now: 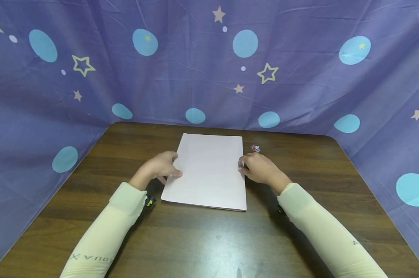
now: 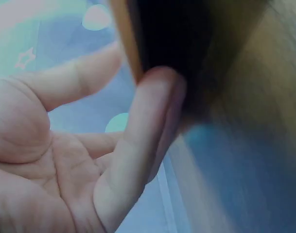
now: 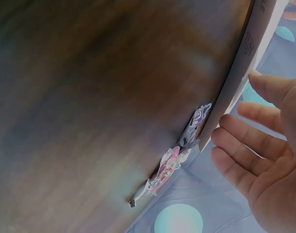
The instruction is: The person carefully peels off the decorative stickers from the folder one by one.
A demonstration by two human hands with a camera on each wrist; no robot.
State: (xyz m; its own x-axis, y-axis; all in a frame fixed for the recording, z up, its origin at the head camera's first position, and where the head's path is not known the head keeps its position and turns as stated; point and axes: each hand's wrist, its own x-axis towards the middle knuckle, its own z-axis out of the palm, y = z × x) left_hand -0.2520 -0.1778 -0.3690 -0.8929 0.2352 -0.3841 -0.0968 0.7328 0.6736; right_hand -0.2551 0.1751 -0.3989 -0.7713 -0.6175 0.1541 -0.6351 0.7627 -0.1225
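Note:
A flat white box (image 1: 209,170) lies on the brown table between both hands. At its left edge, my left hand (image 1: 162,165) has the thumb over the top face. In the left wrist view, fingers (image 2: 150,111) curl under that edge, with dark shadow beneath. My right hand (image 1: 260,168) is at the opposite edge. Its thumb reaches the rim and its loosely bent fingers (image 3: 242,138) stand close to the printed side wall (image 3: 242,56) in the right wrist view. Small colourful cutouts (image 3: 169,167) lie near the far right corner.
The wood-grain table (image 1: 195,243) reaches back to a purple curtain (image 1: 195,77) with stars and blue dots, which also hangs along both sides. Glare shows on the table's near part. Pale sleeves (image 1: 101,231) cover both forearms.

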